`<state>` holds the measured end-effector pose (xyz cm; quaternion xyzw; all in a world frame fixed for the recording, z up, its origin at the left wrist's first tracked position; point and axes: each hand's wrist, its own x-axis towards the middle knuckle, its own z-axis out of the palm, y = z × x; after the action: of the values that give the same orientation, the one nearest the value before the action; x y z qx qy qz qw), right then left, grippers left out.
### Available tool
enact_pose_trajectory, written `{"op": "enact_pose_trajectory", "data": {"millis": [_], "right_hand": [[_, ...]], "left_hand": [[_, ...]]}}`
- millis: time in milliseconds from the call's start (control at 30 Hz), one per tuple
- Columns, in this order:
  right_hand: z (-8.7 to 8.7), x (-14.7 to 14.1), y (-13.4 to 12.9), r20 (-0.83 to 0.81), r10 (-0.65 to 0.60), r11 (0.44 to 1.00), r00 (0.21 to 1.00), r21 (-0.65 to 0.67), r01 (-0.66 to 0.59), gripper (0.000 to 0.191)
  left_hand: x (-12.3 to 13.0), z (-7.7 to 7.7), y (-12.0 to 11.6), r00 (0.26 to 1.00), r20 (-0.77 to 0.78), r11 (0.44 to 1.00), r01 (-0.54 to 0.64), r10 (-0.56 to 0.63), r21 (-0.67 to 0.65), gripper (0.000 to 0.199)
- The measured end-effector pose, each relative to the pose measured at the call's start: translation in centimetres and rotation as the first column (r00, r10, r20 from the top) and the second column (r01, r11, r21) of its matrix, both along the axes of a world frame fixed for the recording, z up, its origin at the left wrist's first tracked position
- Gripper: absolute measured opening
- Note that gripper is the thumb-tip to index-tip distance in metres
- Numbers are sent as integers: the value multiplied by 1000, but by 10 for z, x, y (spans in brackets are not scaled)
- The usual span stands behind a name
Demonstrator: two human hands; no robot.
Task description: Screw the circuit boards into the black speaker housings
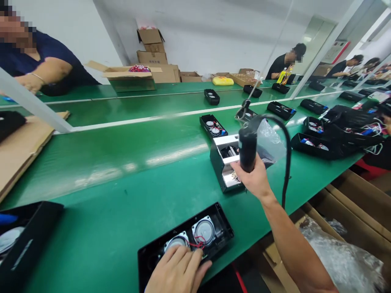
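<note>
My right hand (255,179) is wrapped round a black electric screwdriver (247,148), held upright with its cord curving off to the right. The tool is over a black and silver screw feeder box (224,173), which hides its tip. In front of me lies an open black speaker housing (224,217) with two round speakers (204,231) and red wires inside. My left hand (179,270) grips the near part of this housing, its fingers reaching inside over the lower speaker. What lies under those fingertips is mostly hidden.
Another open speaker housing (213,127) sits behind the feeder box. More housings (328,134) are piled at right, and one (33,244) is at left. Cardboard (27,142) lies far left. Co-workers sit across the green bench (100,195). Boxes with plastic wrap (345,252) stand below right.
</note>
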<state>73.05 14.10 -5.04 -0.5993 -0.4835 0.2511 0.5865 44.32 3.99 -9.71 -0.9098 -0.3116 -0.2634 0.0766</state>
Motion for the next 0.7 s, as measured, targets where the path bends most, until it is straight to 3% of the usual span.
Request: {"op": "enact_pose_trajectory", "data": {"millis": [67,133,267,433,567,700], "right_hand": [[-5,-2,-10,-48,58,995,997,-78,-62,44],[-7,-4,-24,-148,92,992,985,-68,-103,47],[4,-9,-56,-342,180,980,922,141,-139,39],[32,-28,-99,-432,242,910,869,411,-49,31],[38,-55,-119,-385,350,900,854,390,-194,23],[32,-82,-118,-350,436,884,829,338,-322,19]], "left_hand": [[2,1,0,1000,8,1000,-5,5,7,27],[3,2,0,1000,16,1000,-5,5,10,29],[3,4,-3,1000,14,1000,-13,13,-5,30],[3,5,-6,1000,-6,998,-23,23,-64,28],[4,4,-7,999,-11,995,-31,30,-97,28],[1,1,-8,999,-17,994,-32,30,-104,30]]}}
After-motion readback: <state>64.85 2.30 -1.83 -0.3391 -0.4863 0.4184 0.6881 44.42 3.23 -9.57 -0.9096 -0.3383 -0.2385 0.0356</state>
